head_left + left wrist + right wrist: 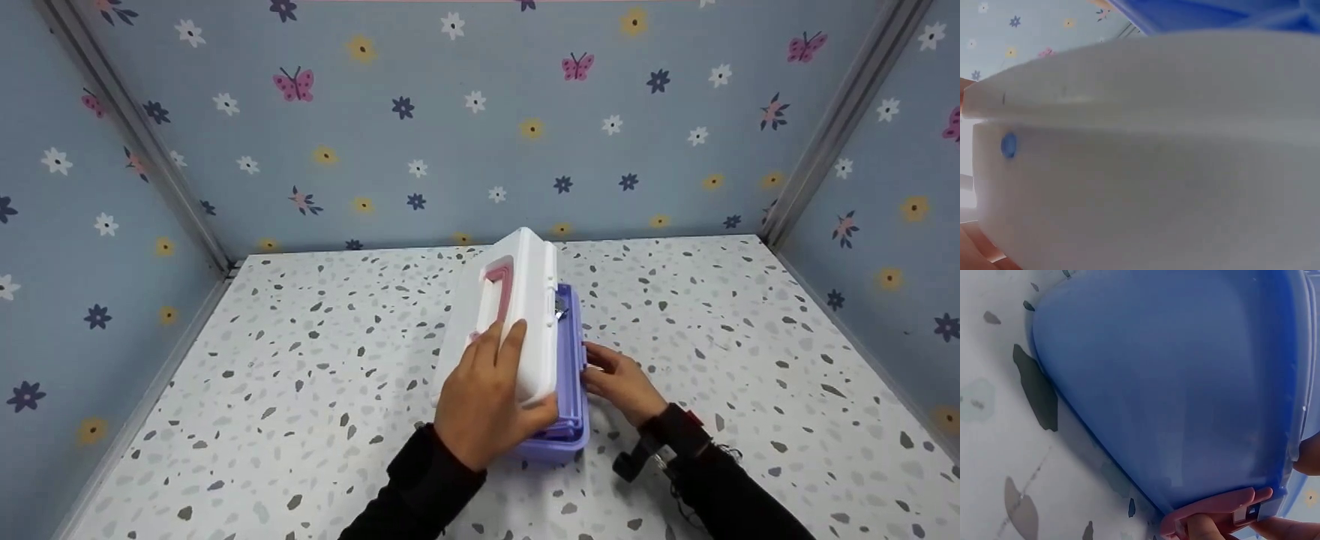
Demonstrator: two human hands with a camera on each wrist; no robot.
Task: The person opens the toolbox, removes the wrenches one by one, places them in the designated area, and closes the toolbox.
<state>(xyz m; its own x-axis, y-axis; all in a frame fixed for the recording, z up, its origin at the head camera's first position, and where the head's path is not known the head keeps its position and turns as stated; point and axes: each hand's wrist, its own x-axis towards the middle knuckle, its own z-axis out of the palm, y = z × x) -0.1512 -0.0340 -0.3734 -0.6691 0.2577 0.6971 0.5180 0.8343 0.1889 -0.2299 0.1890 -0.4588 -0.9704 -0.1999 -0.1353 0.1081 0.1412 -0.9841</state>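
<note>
A purple storage box [553, 451] stands on the table, its white lid [534, 330] tilted up partway to the left. A pink handle [505, 289] lies recessed in the lid's top. My left hand [480, 401] grips the lid, fingers across its top and thumb at the near edge. In the left wrist view, the pale lid surface [1157, 180] fills most of the picture. At the box's right side, my right hand [624, 386] holds the rim and a pink latch [1219, 506]. A small shiny piece [561, 307] shows inside, with the rest of the interior mostly hidden under the lid.
The speckled white tabletop [300, 420] spreads around the box. Behind it rises a blue flowered wall [442, 135], with similar panels at left and right. Metal posts [832, 120] stand in the back corners.
</note>
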